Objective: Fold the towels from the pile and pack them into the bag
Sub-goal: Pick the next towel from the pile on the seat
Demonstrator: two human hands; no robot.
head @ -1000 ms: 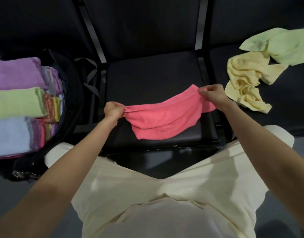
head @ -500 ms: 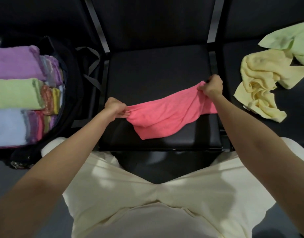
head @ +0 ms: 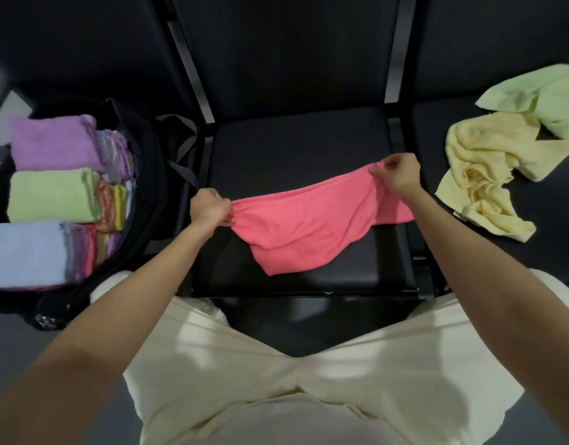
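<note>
Both arms reach forward; the left hand (head: 210,209) and right hand (head: 397,174) each pinch one end of the pink towel (head: 304,223), which sags between them.

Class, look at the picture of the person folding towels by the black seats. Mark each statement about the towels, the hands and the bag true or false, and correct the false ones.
1. Both hands grip the pink towel. True: left hand, right hand.
2. The bag holds no towels. False: folded towels fill it.
3. A yellow towel lies crumpled on the seat to the right. True.
4. The green towel beside it is neatly folded. False: it lies loose.
</note>
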